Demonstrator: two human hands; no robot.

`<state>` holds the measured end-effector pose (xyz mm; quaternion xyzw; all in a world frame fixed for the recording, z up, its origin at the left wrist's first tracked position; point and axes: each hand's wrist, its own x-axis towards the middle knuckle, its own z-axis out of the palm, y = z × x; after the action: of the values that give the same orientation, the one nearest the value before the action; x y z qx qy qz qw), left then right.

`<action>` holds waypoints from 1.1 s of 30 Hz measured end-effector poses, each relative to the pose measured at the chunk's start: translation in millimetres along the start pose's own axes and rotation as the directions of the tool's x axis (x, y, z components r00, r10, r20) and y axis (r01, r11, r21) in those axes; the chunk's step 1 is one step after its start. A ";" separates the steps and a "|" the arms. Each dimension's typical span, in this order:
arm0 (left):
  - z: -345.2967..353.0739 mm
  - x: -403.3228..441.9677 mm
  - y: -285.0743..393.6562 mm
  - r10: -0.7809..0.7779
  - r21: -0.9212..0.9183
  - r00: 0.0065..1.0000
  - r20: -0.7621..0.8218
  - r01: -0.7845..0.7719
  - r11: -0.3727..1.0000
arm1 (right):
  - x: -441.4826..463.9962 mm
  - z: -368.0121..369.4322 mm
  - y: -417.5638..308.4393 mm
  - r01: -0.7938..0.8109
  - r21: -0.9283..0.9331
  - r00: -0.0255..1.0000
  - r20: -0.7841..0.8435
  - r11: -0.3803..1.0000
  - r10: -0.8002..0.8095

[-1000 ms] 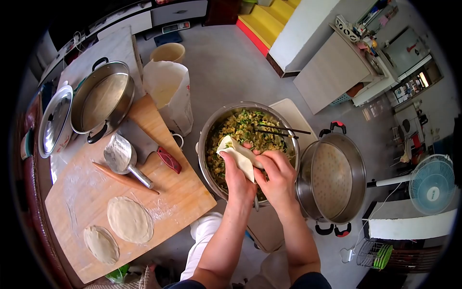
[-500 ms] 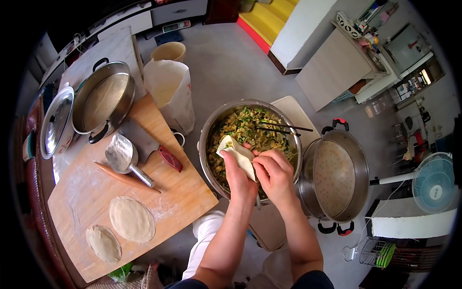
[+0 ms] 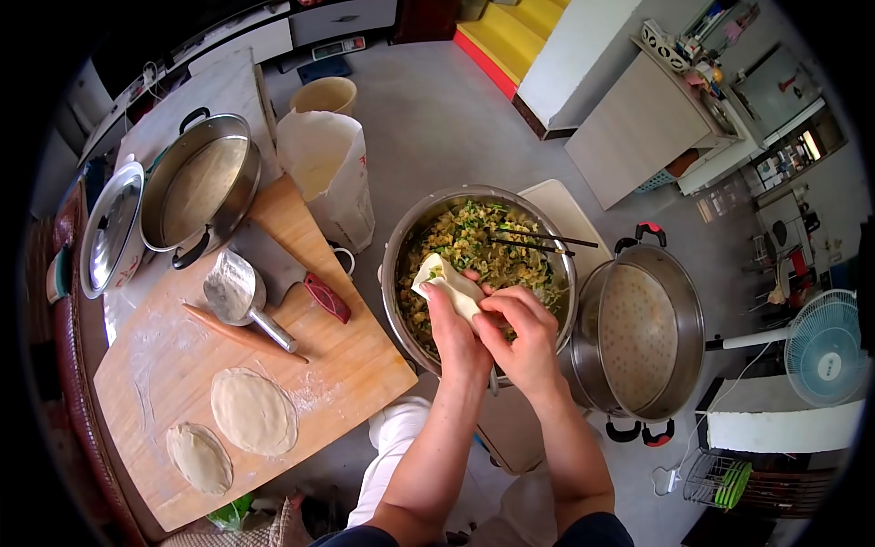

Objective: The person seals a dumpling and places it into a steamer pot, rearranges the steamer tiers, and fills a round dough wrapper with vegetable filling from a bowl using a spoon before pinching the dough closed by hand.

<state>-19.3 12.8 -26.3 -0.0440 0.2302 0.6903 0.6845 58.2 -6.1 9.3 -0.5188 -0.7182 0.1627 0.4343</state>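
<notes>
A folded dough wrapper (image 3: 458,294) with a little filling showing at its open upper end lies in my left hand (image 3: 453,335), whose fingers curl around it. With its fingertips, my right hand (image 3: 524,333) pinches the wrapper's edge on the right side. Both hands are over a metal bowl (image 3: 390,310) of chopped green and yellow filling (image 3: 469,223). Two dark chopsticks (image 3: 538,242) rest in the filling, pointing right. On the wooden board (image 3: 337,383) at left lie a flat dough round (image 3: 253,412) and a folded dumpling (image 3: 200,459).
A flour scoop (image 3: 235,290), a rolling pin (image 3: 244,331) and a cleaver with a red handle (image 3: 326,298) lie on the board. Behind stand a pan (image 3: 244,196), its lid (image 3: 114,228) and a flour bag (image 3: 342,196). A steamer pot (image 3: 690,337) stands right, near a fan (image 3: 825,351).
My right fingers have shifted slightly along the wrapper's edge, still pinching. The whole view has moved a little; the things on the board keep their places.
</notes>
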 end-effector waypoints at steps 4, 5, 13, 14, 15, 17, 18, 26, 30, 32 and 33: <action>-0.2 1.1 -0.4 0.007 -0.001 1.000 0.000 -0.007 1.000 | -0.9 3.2 2.5 -0.011 0.007 1.000 -0.021 1.000 0.011; -0.6 1.4 -0.4 0.011 -0.003 1.000 0.005 -0.011 1.000 | -0.8 4.1 2.3 0.000 -0.019 1.000 -0.027 1.000 -0.001; -4.2 3.6 -4.4 0.046 -0.033 0.998 0.035 -0.045 0.998 | 2.6 7.0 -4.5 0.182 -0.238 0.976 -0.078 0.954 -0.206; -3.1 3.0 -4.1 0.043 -0.035 0.999 0.031 -0.042 0.999 | 2.3 7.2 -3.7 0.182 -0.236 0.976 -0.075 0.955 -0.204; -1.6 2.1 -3.6 0.041 -0.036 0.999 0.027 -0.040 0.999 | 1.9 7.1 -2.1 0.181 -0.234 0.977 -0.071 0.955 -0.203; -1.3 2.0 -3.0 0.054 -0.024 0.998 0.015 -0.054 0.998 | 2.0 5.4 -2.3 0.144 -0.202 0.985 -0.062 0.969 -0.159; -1.7 2.7 -2.9 0.070 -0.010 0.998 0.007 -0.070 0.998 | 3.1 3.3 -4.9 0.107 -0.172 0.992 -0.054 0.979 -0.117; 3.0 -2.0 -0.9 0.072 0.031 0.997 0.038 -0.074 0.997 | 6.3 3.1 -6.9 0.076 -0.110 0.992 -0.092 0.991 -0.086; -5.5 1.8 -7.2 0.096 0.125 0.993 0.068 -0.104 0.987 | 4.3 10.5 5.7 0.130 -0.170 0.983 -0.108 0.977 -0.149; -4.5 1.1 -7.2 0.095 0.120 0.994 0.051 -0.101 0.988 | 4.2 9.6 6.2 0.124 -0.159 0.986 -0.088 0.979 -0.140; -1.3 0.7 -5.7 0.088 0.095 0.995 0.037 -0.091 0.991 | 6.5 6.4 4.1 0.116 -0.131 0.989 -0.071 0.984 -0.126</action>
<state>-14.2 12.8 -29.2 0.0109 0.2537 0.7089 0.6580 55.0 2.6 5.8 -0.5066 -0.7397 0.0693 0.4376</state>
